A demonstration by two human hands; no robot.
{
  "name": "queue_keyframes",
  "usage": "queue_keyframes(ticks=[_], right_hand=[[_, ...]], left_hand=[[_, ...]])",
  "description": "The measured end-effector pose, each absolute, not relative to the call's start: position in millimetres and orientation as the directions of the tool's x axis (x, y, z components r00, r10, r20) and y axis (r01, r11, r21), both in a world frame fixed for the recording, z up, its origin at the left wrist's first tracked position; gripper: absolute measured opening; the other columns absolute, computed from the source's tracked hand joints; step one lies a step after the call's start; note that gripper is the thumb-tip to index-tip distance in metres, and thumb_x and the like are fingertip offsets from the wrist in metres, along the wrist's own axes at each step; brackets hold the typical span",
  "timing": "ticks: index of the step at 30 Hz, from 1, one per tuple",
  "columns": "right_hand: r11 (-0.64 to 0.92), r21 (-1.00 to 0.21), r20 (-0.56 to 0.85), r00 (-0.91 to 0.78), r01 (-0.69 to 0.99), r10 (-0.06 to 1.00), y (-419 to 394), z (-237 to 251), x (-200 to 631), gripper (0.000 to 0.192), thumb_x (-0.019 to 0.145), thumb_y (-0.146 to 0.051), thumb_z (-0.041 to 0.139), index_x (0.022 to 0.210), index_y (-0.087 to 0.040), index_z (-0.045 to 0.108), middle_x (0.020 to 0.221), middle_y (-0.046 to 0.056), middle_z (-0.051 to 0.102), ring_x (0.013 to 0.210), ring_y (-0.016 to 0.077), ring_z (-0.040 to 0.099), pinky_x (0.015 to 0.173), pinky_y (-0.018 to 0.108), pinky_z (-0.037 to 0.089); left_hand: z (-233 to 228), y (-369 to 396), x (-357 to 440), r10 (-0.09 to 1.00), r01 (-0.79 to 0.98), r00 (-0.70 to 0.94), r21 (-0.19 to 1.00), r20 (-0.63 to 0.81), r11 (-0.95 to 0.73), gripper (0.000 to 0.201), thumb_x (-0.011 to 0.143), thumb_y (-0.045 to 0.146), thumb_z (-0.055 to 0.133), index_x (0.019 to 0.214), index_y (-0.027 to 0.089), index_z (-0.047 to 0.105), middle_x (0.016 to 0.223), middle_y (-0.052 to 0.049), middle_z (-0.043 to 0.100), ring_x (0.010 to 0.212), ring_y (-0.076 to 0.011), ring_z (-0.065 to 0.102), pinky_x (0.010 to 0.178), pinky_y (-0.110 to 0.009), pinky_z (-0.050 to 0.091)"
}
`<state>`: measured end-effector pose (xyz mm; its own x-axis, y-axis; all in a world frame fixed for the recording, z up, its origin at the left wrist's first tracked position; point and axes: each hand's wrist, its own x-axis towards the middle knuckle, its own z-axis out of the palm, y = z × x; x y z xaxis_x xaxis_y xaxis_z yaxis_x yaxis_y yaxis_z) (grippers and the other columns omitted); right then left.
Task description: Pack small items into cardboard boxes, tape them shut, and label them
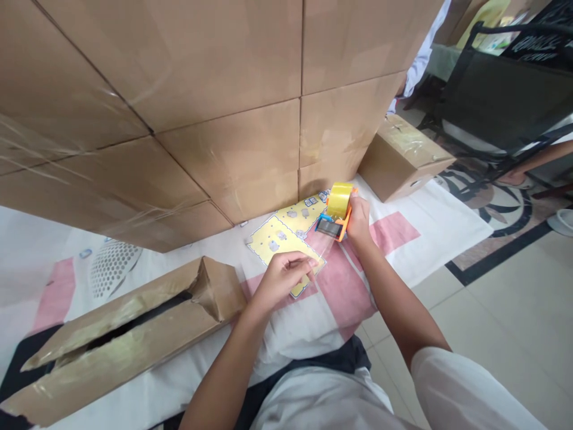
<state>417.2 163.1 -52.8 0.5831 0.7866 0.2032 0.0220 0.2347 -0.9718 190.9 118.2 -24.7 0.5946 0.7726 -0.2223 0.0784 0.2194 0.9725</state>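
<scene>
A person seated on a white-and-pink patterned floor cloth (403,239) draws clear packing tape from an orange handheld tape dispenser loaded with a yellowish roll (336,210). The right hand (359,220) is closed around the dispenser's handle, holding it just above the cloth. The left hand (282,276) sits nearer the body than the dispenser, its fingertips (308,261) pinched shut on the free end of the clear strip of tape (321,246), which stretches taut between the two hands.

Directly beneath the dispenser and the strip lies a flat yellow printed sheet with small grey-and-white shapes (282,234), resting on the cloth. To the left of the dispenser and nearer the person lies a long narrow brown cardboard box (134,334), its top seam gaping open along its length and one end flap standing up. Behind the dispenser rises a tall stack of large brown cardboard cartons (201,107), some wrapped in clear film. To the dispenser's right, at the foot of that stack, sits a small taped brown cardboard box (403,158). Farther right stands a black metal-framed piece of furniture (501,101) on a tiled floor (514,310).
</scene>
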Motion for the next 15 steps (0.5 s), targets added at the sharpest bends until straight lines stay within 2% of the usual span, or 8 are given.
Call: queue_keyframes(ticks=[8, 15], right_hand=[[0.193, -0.972, 0.079, 0.583, -0.137, 0.809, 159.2, -44.5, 400.1, 0.040, 0.092, -0.048, 0.054, 0.061, -0.024, 0.047, 0.060, -0.002, 0.045, 0.059, 0.0149, 0.040, 0.057, 0.029, 0.039], [0.065, -0.981, -0.043, 0.532, -0.183, 0.846, 151.2, -37.9, 384.0, 0.034, 0.091, -0.027, 0.048, 0.058, -0.023, 0.048, 0.056, -0.003, 0.049, 0.057, 0.0132, 0.042, 0.053, 0.025, 0.038]], left_hand=[[-33.6, 112.1, 205.8, 0.797, 0.049, 0.554, 0.965, -0.240, 0.257, 0.040, 0.079, 0.054, 0.073, 0.070, 0.016, 0.070, 0.064, -0.004, 0.068, 0.049, -0.0080, 0.042, 0.048, -0.023, 0.030], [-49.8, 110.0, 219.7, 0.879, -0.006, 0.450, 0.983, -0.160, 0.182, 0.039, 0.080, 0.055, 0.072, 0.074, 0.016, 0.070, 0.065, -0.003, 0.065, 0.055, -0.0110, 0.049, 0.051, -0.023, 0.034]])
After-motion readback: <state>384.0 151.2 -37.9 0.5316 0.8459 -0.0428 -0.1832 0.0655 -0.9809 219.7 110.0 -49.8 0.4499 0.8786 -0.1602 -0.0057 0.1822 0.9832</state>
